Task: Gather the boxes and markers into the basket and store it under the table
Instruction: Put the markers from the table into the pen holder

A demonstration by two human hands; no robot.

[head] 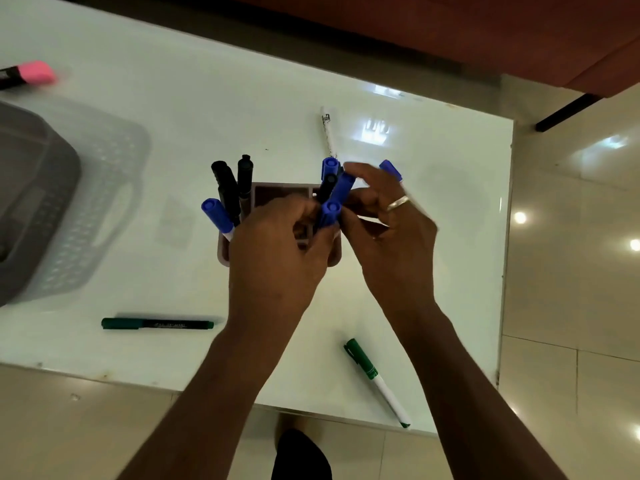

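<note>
Currently I log the following on the glossy white tabletop (207, 109). Item one: a small brown compartmented plastic holder (280, 194) at centre, with black markers (228, 188) and blue-capped markers (216, 213) standing in it, caps up and leaning outward. My left hand (273, 251) covers the holder's near side, fingers curled together at a blue-capped marker (329, 213) that stands nearly upright; I cannot tell whether they clamp it. My right hand (388, 230), a ring on one finger, has its fingers loosely bent around the cluster of blue markers (341, 187) at the holder's right; the grip itself is hidden. Item two: a grey perforated plastic basket (45, 202) at the left edge, well apart from the holder. Item three: a dark green marker (157, 323) lying flat, long axis left to right. Item four: a green-capped white marker (375, 381) lying diagonally near the table's front edge, cap pointing away from me. Item five: a white pen (328, 131) beyond the holder. Item six: a pink-capped highlighter (29, 73) at far left.
</note>
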